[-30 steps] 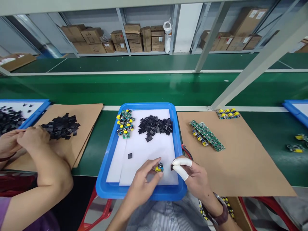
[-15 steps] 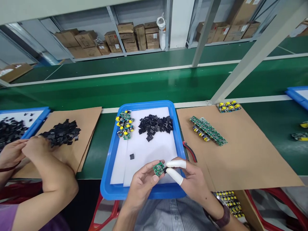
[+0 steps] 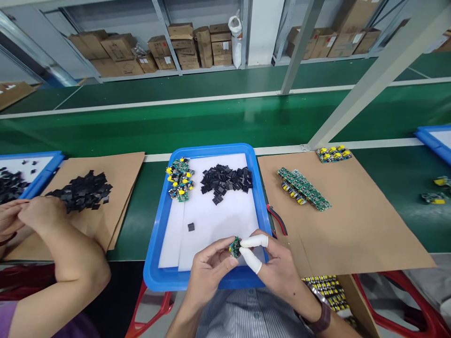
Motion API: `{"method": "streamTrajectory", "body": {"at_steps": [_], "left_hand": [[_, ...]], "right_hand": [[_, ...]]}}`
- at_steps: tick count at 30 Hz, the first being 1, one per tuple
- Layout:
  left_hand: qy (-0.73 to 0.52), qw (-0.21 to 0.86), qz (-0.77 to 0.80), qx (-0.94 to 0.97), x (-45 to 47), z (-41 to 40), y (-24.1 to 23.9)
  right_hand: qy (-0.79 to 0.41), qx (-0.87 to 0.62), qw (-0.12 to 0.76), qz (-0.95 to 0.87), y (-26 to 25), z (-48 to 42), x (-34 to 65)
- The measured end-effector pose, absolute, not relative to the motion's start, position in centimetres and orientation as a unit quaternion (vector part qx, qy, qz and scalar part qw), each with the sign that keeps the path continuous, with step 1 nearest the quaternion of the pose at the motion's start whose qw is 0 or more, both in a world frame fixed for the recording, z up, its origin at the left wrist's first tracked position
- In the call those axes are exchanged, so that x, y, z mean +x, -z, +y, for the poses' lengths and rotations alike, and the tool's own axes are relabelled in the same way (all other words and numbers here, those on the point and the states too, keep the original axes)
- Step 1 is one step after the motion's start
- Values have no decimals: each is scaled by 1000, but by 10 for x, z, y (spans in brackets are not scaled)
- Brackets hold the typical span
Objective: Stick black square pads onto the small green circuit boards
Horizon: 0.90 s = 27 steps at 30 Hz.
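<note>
Over the front of the blue tray, my left hand pinches a small green circuit board between thumb and fingers. The board is tilted, and a bit of yellow shows on its left side. My right hand wears white finger cots on thumb and forefinger. Those two fingertips close on a small black piece at the board's right edge, mostly hidden by them. Behind the hands, a heap of black pieces lies on the tray's white liner, beside a cluster of boards with yellow parts. One loose black piece sits apart.
Right of the tray are red-handled pliers and cardboard bearing board strips. A co-worker's arm works at left near another black heap. A slanted metal post rises at right. Below the table edge stands a box of boards.
The circuit board has been turned in my left hand, from facing the camera to tilted with yellow showing. My right fingertips stay at its edge. The view has shifted slightly.
</note>
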<state>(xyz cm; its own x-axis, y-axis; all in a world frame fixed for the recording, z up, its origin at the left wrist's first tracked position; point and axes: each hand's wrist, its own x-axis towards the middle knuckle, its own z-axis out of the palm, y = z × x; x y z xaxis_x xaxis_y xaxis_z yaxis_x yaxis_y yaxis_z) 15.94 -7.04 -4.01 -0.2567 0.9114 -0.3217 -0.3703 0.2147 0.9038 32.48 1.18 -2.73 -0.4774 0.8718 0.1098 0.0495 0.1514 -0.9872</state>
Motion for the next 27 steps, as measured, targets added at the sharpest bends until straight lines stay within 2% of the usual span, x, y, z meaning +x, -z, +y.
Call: {"method": "streamTrajectory", "body": {"at_steps": [7,17,27], "left_hand": [[-569,533,571,257,162,-70,37],[-563,531,579,257,162,-66,37],[-573,521,561,293,164,-66,36]], "right_hand": [[-576,-359,356,-642,32,11,324],[-518,-309,363,-711,30,14,328],[-606,-324,338,-643,33,20,324]]}}
